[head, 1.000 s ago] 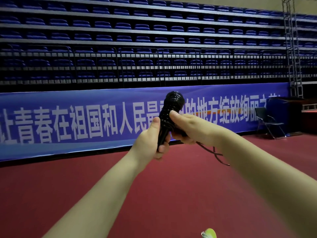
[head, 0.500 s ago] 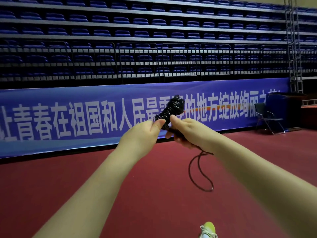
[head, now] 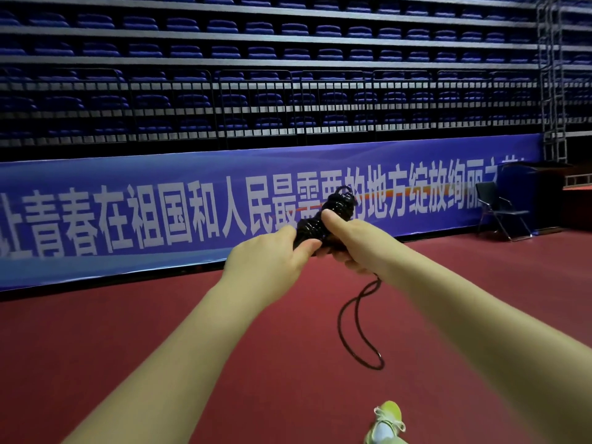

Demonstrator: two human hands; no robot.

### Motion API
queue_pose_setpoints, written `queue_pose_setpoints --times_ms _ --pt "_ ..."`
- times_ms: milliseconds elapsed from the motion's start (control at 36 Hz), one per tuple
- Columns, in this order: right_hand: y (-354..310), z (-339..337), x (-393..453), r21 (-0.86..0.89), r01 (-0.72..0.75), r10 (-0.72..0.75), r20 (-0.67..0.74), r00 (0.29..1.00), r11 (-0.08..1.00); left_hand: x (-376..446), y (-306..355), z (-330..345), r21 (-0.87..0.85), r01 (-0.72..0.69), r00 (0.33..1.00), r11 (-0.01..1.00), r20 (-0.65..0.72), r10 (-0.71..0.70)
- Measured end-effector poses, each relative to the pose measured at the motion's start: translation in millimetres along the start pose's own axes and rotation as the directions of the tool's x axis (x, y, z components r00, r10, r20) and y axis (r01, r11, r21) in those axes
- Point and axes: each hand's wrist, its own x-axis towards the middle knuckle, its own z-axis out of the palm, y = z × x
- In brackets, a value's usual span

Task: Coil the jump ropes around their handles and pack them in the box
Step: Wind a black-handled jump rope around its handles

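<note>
Both hands (head: pixel 320 248) grip coiled rope (head: pixel 333 213), tail hanging

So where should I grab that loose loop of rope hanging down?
Probably near the top of the loose loop, just under the right hand, coming from the left with the left hand. There the two strands hang close together beside the black coiled bundle, while lower down the loop spreads wide and would likely swing.

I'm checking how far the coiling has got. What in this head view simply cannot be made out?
- Handles: buried under the coiled rope and both hands, left hand, right hand.
- Loose loop: its upper end vanishes beneath the right hand.
- Box: not in view.
- Shoe: cut off by the bottom edge.
</note>
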Motion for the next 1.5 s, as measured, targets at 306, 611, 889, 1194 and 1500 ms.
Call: queue_pose_setpoints --times_ms 306,611,889,1194,1500 --pt "11 6 -19 0.197 0.146 -0.173 0.127 0.977 0.969 -9 -22 -3 -0.851 0.46 0.783 0.255 0.524 0.337" --pt "4 -3 -22 0.1 0.186 -0.202 0.199 0.959 0.978 -23 -16 8 -0.76 0.643 0.67 -0.097 0.497 0.551" --pt "16 12 -10 0.095 0.109 -0.116 0.074 0.99 0.99 -23 0 2 -0.854 0.467 0.85 0.23 0.505 0.15" --pt "19 29 -2 0.168 0.133 -0.116 -0.108 0.987 0.977 -16 9 2 -0.75 0.28 0.956 0.599 0.274 -0.104" --pt "32 40 -6 0.132 0.002 -0.004 0.012 1.0 0.991 -28 -3 18 -0.079 0.094 0.983 0.992 0.168 -0.079"
